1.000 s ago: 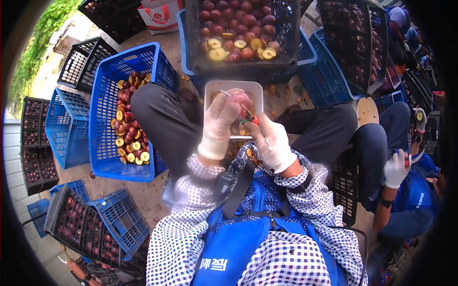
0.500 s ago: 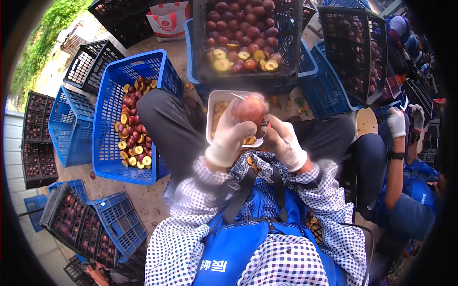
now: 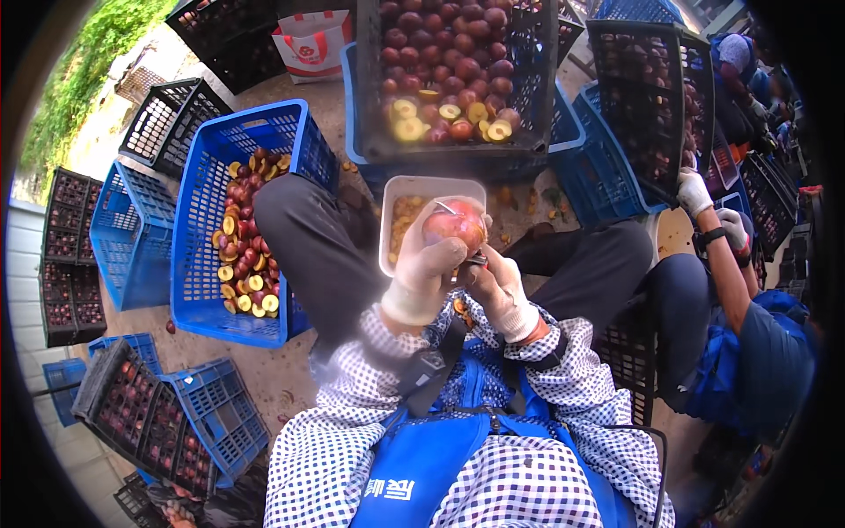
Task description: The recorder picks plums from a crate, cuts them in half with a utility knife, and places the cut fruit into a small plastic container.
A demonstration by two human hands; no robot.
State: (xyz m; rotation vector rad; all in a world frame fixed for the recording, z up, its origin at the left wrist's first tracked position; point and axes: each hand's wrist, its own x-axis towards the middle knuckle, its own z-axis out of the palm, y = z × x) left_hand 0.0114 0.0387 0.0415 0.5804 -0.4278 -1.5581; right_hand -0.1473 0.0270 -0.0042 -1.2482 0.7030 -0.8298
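Observation:
My left hand [image 3: 422,268], in a white glove, is closed round a reddish plum [image 3: 454,227] in front of my chest. My gloved right hand [image 3: 500,292] is closed on a small knife [image 3: 476,260] with a dark and red handle, right against the plum's lower side. A thin strip of metal shows at the fruit's upper left; most of the blade is hidden. Just beyond and below the hands stands a white tub [image 3: 387,231] with yellowish bits in it. A blue crate [image 3: 183,264] to the left holds plums, many of them cut with yellow flesh showing.
Ahead, a black crate [image 3: 539,114] of plums, some halved, rests on a blue crate [image 3: 568,134]. A white and red bag [image 3: 310,48] stands behind. More crates [image 3: 616,114] are stacked at the right, where a co-worker's gloved hand [image 3: 694,192] reaches in. My knees flank the tub.
Both hands have come slightly lower and nearer my body with the plum, and the right has moved left against it. The co-worker's hand at the right has moved up to a crate.

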